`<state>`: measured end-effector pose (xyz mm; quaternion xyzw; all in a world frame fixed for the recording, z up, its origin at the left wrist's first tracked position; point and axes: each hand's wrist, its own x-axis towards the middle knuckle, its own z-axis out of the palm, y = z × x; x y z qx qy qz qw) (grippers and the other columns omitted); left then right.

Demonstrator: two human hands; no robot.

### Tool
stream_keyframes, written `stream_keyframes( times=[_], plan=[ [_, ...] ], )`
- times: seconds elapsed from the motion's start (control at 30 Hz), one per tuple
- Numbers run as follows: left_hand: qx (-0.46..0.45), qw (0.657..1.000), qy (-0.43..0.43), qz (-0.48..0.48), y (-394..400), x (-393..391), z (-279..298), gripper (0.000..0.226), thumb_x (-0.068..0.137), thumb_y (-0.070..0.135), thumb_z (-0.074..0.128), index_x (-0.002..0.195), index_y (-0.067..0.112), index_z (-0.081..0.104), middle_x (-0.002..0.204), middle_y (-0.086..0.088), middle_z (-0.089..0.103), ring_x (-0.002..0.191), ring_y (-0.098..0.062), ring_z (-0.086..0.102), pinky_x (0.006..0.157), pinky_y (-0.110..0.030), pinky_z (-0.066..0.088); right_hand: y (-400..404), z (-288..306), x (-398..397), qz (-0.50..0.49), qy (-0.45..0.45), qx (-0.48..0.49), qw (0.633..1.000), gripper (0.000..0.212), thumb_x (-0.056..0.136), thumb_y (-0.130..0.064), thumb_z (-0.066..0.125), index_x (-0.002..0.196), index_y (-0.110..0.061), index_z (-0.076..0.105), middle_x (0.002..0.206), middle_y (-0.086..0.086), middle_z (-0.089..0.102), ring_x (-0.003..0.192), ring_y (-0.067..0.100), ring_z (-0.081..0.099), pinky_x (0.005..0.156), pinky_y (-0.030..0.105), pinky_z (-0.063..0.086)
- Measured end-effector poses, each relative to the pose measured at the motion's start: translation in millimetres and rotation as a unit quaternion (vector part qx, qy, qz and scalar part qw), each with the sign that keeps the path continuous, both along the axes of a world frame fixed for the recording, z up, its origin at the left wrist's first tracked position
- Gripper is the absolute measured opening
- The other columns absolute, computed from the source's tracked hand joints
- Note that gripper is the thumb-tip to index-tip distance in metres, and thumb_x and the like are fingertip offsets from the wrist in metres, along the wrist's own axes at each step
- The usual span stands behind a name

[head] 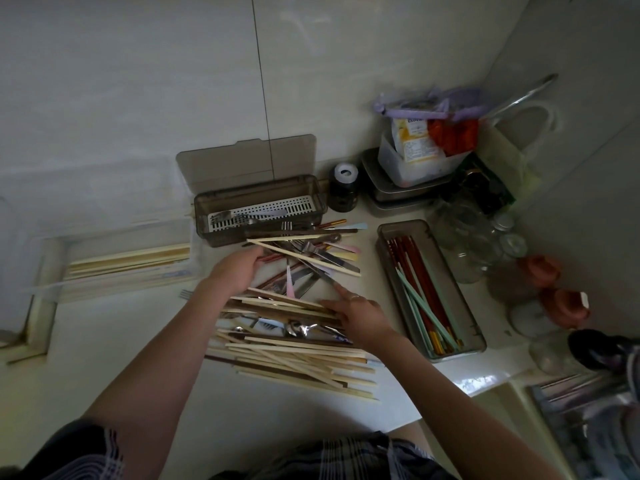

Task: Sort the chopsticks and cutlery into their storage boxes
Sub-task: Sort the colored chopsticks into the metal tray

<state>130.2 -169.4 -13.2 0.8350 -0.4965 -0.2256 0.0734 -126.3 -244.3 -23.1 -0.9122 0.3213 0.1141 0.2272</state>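
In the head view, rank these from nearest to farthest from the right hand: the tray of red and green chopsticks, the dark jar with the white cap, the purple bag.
From the right hand:
1. Tray of red and green chopsticks, just to its right.
2. Dark jar with the white cap, behind it by the wall.
3. Purple bag, far back, atop the stacked containers.

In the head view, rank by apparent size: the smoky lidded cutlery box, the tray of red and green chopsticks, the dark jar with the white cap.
1. Smoky lidded cutlery box, and tray of red and green chopsticks: look alike, unranked.
2. Dark jar with the white cap, clearly smallest.
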Motion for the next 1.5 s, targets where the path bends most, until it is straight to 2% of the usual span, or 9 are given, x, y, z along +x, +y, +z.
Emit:
stream_keyframes(
  times=[0.13, 0.3, 0.43, 0.7, 0.8, 0.93, 1.23, 1.4, 1.5],
  plan=[
    [-0.019, 0.999, -0.038, 0.014, 8, 13, 11, 0.022, 0.097, 0.028, 0.04, 0.11, 0.024, 0.057, 0.103, -0.007, 0.065, 0.09, -0.027, 0.06, 0.077, -0.036, 0.048, 2, 4, 2, -0.001, 0.02, -0.013, 1.0, 0.056, 0.092, -0.01, 0.045, 0.135, -0.047, 0.043, 0.158, -0.004, 0.018, 0.129, 0.021, 0.043, 0.107, 0.036, 0.034],
    [0.003, 0.998, 0.057, 0.017, 6, 25, 40, 0.02, 0.093, 0.029, 0.052, 0.098, 0.017, 0.067, 0.099, -0.005, 0.064, 0.088, -0.021, 0.055, 0.076, -0.032, 0.042, 3, 7, 8, 0.002, 0.042, -0.025, 0.999, 0.055, 0.092, -0.011, 0.044, 0.135, -0.046, 0.043, 0.155, -0.002, 0.025, 0.127, 0.023, 0.043, 0.105, 0.039, 0.032],
    [0.041, 0.998, 0.044, 0.017, 2, 37, 66, 0.015, 0.089, 0.027, 0.056, 0.088, 0.018, 0.068, 0.099, -0.005, 0.065, 0.091, -0.022, 0.055, 0.078, -0.031, 0.041, 1, 13, 16, -0.022, 0.042, -0.038, 0.998, 0.047, 0.092, -0.012, 0.044, 0.129, -0.04, 0.052, 0.151, -0.001, 0.034, 0.129, 0.023, 0.042, 0.109, 0.044, 0.026],
    [0.135, 0.99, 0.027, 0.001, 9, 48, 118, 0.02, 0.091, 0.022, 0.057, 0.097, 0.008, 0.07, 0.098, -0.01, 0.065, 0.086, -0.023, 0.057, 0.074, -0.027, 0.039, 4, 46, 48, -0.076, -0.158, -0.059, 0.983, 0.034, 0.092, -0.012, 0.044, 0.117, -0.027, 0.061, 0.12, -0.001, 0.061, 0.108, 0.022, 0.055, 0.097, 0.037, 0.039],
    [0.122, 0.991, 0.056, -0.019, 17, 50, 129, 0.016, 0.092, 0.023, 0.056, 0.09, 0.015, 0.069, 0.076, -0.005, 0.061, 0.071, -0.017, 0.052, 0.069, -0.027, 0.038, 3, 53, 62, -0.058, -0.198, -0.044, 0.977, 0.036, 0.094, -0.018, 0.047, 0.128, -0.027, 0.053, 0.122, 0.0, 0.06, 0.11, 0.024, 0.055, 0.099, 0.041, 0.039],
    [0.111, 0.985, 0.112, -0.066, 22, 44, 136, 0.016, 0.093, 0.027, 0.054, 0.081, 0.028, 0.066, 0.058, 0.006, 0.054, 0.056, -0.01, 0.043, 0.059, -0.026, 0.034, 6, 62, 74, -0.032, -0.176, -0.031, 0.983, 0.039, 0.097, -0.029, 0.046, 0.136, -0.03, 0.042, 0.129, -0.002, 0.057, 0.115, 0.023, 0.052, 0.104, 0.041, 0.028],
    [0.102, 0.971, 0.211, -0.045, 24, 12, 87, 0.013, 0.091, 0.029, 0.056, 0.092, 0.022, 0.067, 0.078, 0.009, 0.069, 0.056, -0.002, 0.056, 0.055, -0.021, 0.037, 1, 46, 47, -0.012, -0.098, -0.078, 0.992, 0.035, 0.1, -0.027, 0.039, 0.132, -0.036, 0.049, 0.118, -0.001, 0.062, 0.113, 0.022, 0.052, 0.102, 0.04, 0.028],
    [0.055, 0.968, 0.245, 0.015, 33, 2, 53, 0.008, 0.087, 0.026, 0.064, 0.084, 0.025, 0.071, 0.068, 0.007, 0.069, 0.048, -0.001, 0.048, 0.049, -0.016, 0.036, -13, 42, 13, -0.07, -0.124, -0.145, 0.979, 0.04, 0.098, -0.016, 0.042, 0.135, -0.032, 0.045, 0.107, 0.003, 0.061, 0.1, 0.024, 0.057, 0.087, 0.037, 0.043],
    [-0.005, 0.965, 0.254, 0.069, 39, -6, 39, 0.004, 0.085, 0.025, 0.066, 0.084, 0.027, 0.07, 0.072, 0.004, 0.07, 0.063, -0.003, 0.06, 0.062, -0.02, 0.042, -27, 47, -11, -0.238, -0.137, -0.152, 0.95, 0.046, 0.098, -0.016, 0.042, 0.141, -0.03, 0.034, 0.099, 0.004, 0.06, 0.077, 0.017, 0.059, 0.06, 0.032, 0.049]
  ],
)
